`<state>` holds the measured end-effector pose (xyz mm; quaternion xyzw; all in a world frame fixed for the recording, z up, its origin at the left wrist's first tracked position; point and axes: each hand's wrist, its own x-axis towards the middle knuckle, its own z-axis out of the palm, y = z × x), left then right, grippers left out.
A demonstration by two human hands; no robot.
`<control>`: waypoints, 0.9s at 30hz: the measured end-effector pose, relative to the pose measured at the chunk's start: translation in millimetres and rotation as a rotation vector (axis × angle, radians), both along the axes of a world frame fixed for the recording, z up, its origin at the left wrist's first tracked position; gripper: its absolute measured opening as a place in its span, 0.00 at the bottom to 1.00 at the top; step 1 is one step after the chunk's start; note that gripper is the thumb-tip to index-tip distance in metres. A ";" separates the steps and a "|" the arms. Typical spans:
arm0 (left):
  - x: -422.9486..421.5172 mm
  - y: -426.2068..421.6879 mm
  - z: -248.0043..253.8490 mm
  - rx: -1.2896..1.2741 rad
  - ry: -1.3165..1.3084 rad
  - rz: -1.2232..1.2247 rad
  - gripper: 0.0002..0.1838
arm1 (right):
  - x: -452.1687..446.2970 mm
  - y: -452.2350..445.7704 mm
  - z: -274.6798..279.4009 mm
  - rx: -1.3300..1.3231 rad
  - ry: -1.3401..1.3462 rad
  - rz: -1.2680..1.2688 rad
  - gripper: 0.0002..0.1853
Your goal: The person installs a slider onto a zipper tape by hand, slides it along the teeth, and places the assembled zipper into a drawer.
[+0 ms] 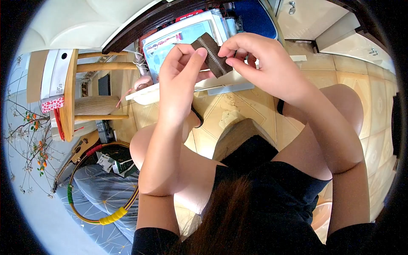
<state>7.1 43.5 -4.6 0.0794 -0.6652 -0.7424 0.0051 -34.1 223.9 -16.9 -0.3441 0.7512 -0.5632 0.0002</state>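
Observation:
Over the open drawer, both hands hold a short dark brown zipper piece (216,58) with a line of silver metal teeth down its middle. It slants from upper left to lower right. My left hand (182,70) grips its left edge, the thumb lying on the face near the teeth and the fingers partly behind. At the right edge, my right hand (261,57) pinches the piece between thumb and fingertips. Behind the zipper piece lies a light blue booklet (163,57) in a clear cover.
A pulled-out white drawer (148,95) holds papers and booklets in front of my knees. To the left are a wooden stool (70,97) with boxes, a hula hoop (114,216) and a grey-blue patterned cloth (95,191). White cabinets (314,21) stand at the upper right.

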 end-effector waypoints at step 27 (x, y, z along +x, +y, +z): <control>0.1 -0.8 1.4 -0.009 -0.007 0.004 0.06 | -3.7 0.5 0.9 -0.038 -0.397 0.041 0.02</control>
